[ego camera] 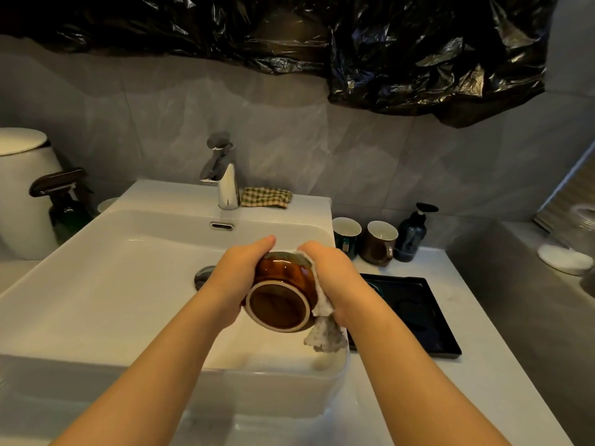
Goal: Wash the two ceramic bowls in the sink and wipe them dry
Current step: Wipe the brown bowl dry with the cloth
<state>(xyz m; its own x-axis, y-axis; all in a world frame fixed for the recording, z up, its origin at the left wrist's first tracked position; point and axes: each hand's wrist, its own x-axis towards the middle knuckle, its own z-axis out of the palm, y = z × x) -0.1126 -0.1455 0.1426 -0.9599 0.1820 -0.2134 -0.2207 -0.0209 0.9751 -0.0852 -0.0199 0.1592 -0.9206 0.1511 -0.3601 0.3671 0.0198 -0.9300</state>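
Observation:
A glossy brown ceramic bowl point(279, 297) is held over the right side of the white sink point(96, 284), tipped so its ringed base faces me. My left hand point(240, 268) grips its left side. My right hand point(335, 272) presses a white cloth point(323, 329) against the bowl's right side; the cloth's loose end hangs below the bowl. A second bowl, dark, seems to lie on the black tray point(428, 317), mostly hidden by my right forearm.
A chrome tap point(225, 178) stands at the sink's back edge with no water running, beside a checked cloth point(266, 197). Two mugs point(363, 239) and a blue pump bottle point(412, 233) stand right of the sink. A spray bottle point(64, 204) and white bin point(22, 194) are left.

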